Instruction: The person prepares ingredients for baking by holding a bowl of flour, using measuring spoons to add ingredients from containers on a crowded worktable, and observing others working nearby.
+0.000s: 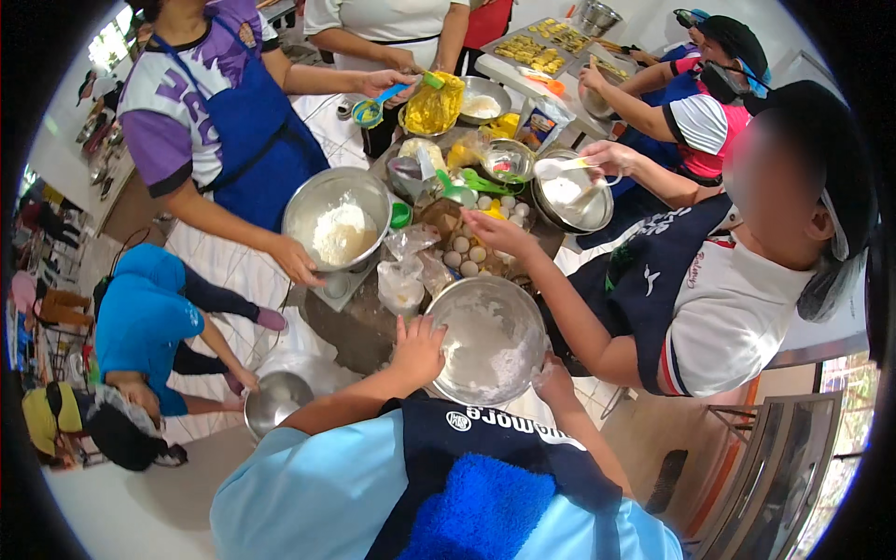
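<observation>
A large metal mixing bowl [488, 341] dusted with white powder is directly before me at the table's near edge. My left hand [420, 346] rests with spread fingers against its left rim. At the bowl's lower right rim is my right hand [549, 378], its fingers partly hidden. Just past the bowl are eggs [470, 253] and a clear plastic bag of white powder [400, 283]. A person at the right holds a white measuring spoon [553, 168] over a smaller metal bowl [572, 199]. Another person, at the left, touches a metal bowl of white powder [343, 220].
A kitchen scale [341, 285] lies under the left person's bowl. Green measuring cups [455, 189] and a bowl of yellow mixture [434, 105] crowd the table [350, 332]. A person in blue at the left holds an empty metal bowl [278, 400]. Trays [530, 52] stand on a back table.
</observation>
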{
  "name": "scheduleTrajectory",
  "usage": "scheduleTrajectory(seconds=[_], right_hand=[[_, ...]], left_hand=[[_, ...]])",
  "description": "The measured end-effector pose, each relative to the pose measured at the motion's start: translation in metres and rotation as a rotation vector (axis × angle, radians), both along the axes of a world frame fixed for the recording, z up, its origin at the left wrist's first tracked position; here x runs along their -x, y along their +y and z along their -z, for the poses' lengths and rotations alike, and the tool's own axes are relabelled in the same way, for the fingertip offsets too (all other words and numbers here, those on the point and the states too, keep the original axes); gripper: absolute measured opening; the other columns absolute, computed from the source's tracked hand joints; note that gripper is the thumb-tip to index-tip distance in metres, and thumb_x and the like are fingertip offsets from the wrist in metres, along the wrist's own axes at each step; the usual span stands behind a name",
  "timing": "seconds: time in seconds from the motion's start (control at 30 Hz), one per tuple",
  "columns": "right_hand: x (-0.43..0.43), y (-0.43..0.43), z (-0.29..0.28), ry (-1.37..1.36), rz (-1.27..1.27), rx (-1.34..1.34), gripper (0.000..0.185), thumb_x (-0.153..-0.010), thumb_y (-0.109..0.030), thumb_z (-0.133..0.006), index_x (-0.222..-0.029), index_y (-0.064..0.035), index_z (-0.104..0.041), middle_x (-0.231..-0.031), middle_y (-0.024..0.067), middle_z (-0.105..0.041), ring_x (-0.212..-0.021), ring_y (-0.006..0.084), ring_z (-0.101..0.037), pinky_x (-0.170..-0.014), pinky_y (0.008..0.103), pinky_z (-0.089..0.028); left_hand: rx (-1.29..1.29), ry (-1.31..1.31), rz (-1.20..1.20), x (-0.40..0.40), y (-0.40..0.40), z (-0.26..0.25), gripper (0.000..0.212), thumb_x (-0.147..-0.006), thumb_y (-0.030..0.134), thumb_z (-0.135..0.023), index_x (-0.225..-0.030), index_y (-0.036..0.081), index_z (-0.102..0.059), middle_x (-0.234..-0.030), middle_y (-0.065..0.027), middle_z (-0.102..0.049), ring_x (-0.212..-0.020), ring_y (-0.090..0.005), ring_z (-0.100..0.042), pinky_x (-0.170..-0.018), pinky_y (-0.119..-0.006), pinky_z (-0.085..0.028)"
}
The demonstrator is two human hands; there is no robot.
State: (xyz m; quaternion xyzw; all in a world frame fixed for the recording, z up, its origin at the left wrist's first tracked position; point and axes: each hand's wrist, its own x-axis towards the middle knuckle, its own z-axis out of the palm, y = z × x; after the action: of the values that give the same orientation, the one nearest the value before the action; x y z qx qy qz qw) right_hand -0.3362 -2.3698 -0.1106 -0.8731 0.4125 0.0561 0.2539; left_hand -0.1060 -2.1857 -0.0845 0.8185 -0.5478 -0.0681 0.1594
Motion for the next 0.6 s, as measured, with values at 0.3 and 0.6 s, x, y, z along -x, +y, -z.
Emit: scheduleTrajectory(seconds=[0.3,0.6], right_hand=[[-0.036,0.029,-0.004,0.009,0.118,0.304,0.068,-0.069,-0.017,-0.059,-0.129,-0.0054,-0.03,-0.135,0.0218,-0.021,-0.121,0.0363,-0.027,-0.1,0.0404,-0.027],[-0.038,0.06,-0.027,-0.03,0.306,0.266,0.066,-0.067,-0.016,-0.059,-0.127,-0.005,-0.034,-0.138,0.0227,-0.015,-0.124,0.0415,-0.02,-0.101,0.0445,-0.024]], left_hand=[[0.216,0.235,0.619,-0.046,-0.017,0.007,0.036,-0.069,0.007,-0.052,-0.105,0.006,-0.054,-0.12,-0.0159,-0.043,-0.115,-0.0324,-0.038,-0.098,-0.045,-0.029],[0.178,0.31,0.777,-0.059,-0.031,0.016,0.037,-0.07,0.007,-0.052,-0.107,0.007,-0.053,-0.119,-0.0148,-0.045,-0.112,-0.0292,-0.042,-0.094,-0.038,-0.035]])
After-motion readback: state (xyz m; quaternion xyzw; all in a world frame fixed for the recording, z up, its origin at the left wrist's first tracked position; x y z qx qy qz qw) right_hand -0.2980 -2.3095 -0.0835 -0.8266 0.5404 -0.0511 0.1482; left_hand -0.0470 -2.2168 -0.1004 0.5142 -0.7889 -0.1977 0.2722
